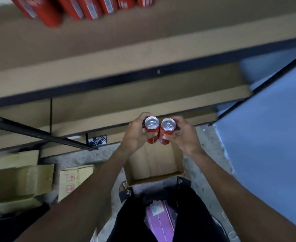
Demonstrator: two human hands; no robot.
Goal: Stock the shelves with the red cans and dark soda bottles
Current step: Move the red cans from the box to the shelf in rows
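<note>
Red and upright, the left can (pixel 151 131) sits gripped in the curled left hand (pixel 135 136), touching the right can (pixel 167 132) gripped in the curled right hand (pixel 184 135), above the cardboard box (pixel 154 178); mid-carry, I judge, needing a lift to the shelf (pixel 161 49) beside the stocked cans (pixel 89 7).

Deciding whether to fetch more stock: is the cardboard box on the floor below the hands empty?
Looks empty: the cardboard box is open and only bare cardboard shows inside; its far end is hidden.

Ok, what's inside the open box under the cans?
Bare cardboard bottom in the open box; no cans seen. Far end hidden behind left hand, right hand and their red cans.
</note>
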